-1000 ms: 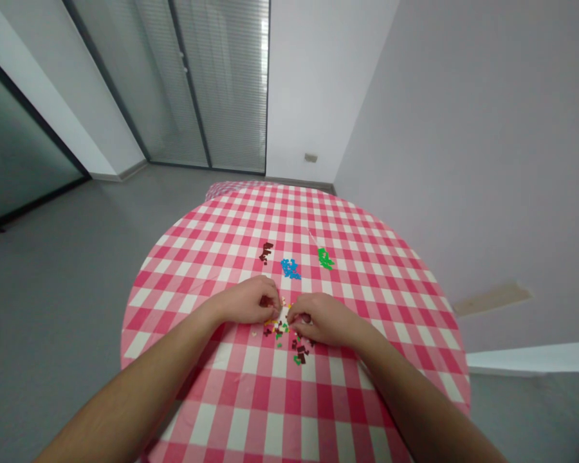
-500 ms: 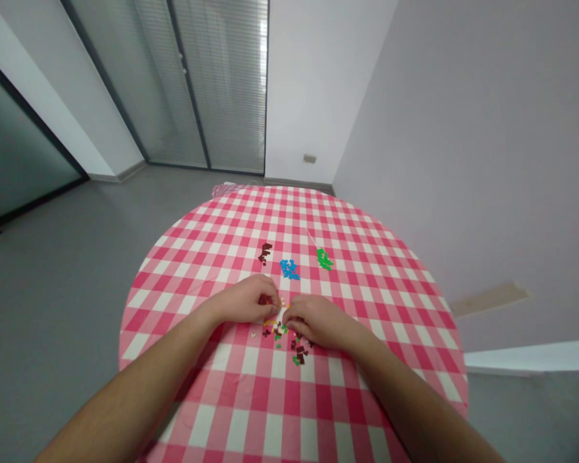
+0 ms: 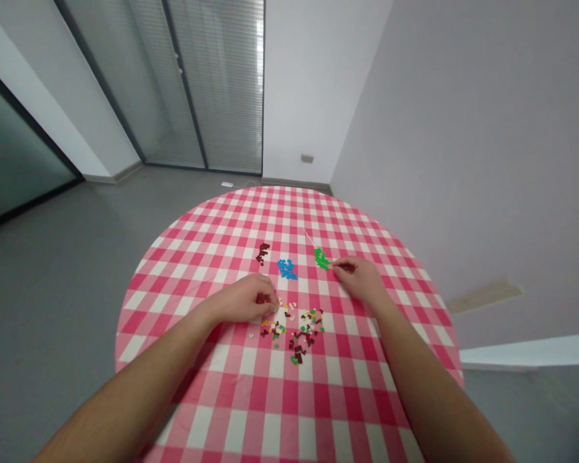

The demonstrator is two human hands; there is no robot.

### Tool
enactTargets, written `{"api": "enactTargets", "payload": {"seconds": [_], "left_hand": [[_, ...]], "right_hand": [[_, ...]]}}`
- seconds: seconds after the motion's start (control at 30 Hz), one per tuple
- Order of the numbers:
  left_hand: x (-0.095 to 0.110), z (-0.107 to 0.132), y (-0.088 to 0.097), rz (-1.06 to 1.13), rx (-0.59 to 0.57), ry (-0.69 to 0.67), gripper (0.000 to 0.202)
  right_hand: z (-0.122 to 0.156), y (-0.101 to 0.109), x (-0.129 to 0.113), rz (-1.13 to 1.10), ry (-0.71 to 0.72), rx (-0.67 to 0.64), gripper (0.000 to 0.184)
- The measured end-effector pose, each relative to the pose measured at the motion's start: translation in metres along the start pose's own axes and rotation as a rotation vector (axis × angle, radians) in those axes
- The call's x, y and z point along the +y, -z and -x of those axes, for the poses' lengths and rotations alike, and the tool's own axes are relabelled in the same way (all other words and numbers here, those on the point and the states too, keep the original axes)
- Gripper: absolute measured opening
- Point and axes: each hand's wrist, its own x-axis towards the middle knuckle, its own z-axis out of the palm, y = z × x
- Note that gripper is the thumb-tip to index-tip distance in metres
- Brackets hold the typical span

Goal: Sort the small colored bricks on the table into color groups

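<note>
A round table with a red and white checked cloth (image 3: 222, 399) carries small coloured pieces. A mixed heap (image 3: 294, 328) lies in the middle. Farther back are a dark brown pile (image 3: 262, 252), a blue pile (image 3: 286, 269) and a green pile (image 3: 321, 258). My left hand (image 3: 246, 299) rests at the left edge of the mixed heap, its fingers pinched on something I cannot make out. My right hand (image 3: 359, 276) reaches to the green pile, its fingertips pinched together right beside it; whether a piece is in them does not show.
The table stands near a pale wall (image 3: 463, 161) on the right. Grey floor (image 3: 67, 257) spreads to the left. Glass doors with blinds (image 3: 207, 83) are at the back.
My right hand has left the mixed heap and moved up and to the right, to the green pile. More of the heap shows now. My left hand has hardly moved.
</note>
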Motion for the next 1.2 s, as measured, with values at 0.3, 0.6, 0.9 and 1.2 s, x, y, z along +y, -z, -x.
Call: {"api": "enactTargets", "payload": {"seconds": [0.3, 0.6, 0.9, 1.2], "left_hand": [[0.002, -0.001, 0.001, 0.002, 0.006, -0.011, 0.014], [0.006, 0.0, 0.004, 0.003, 0.004, 0.024, 0.016], [0.004, 0.001, 0.004, -0.008, -0.001, 0.022, 0.017], [0.003, -0.001, 0.004, -0.001, -0.005, 0.026, 0.017]], "right_hand": [[-0.011, -0.018, 0.023, -0.023, 0.01, 0.089, 0.029], [-0.014, -0.019, 0.026, -0.12, -0.002, 0.044, 0.044], [-0.012, -0.015, 0.025, -0.099, -0.028, 0.014, 0.036], [-0.013, -0.017, 0.026, -0.044, -0.036, 0.05, 0.031]]}}
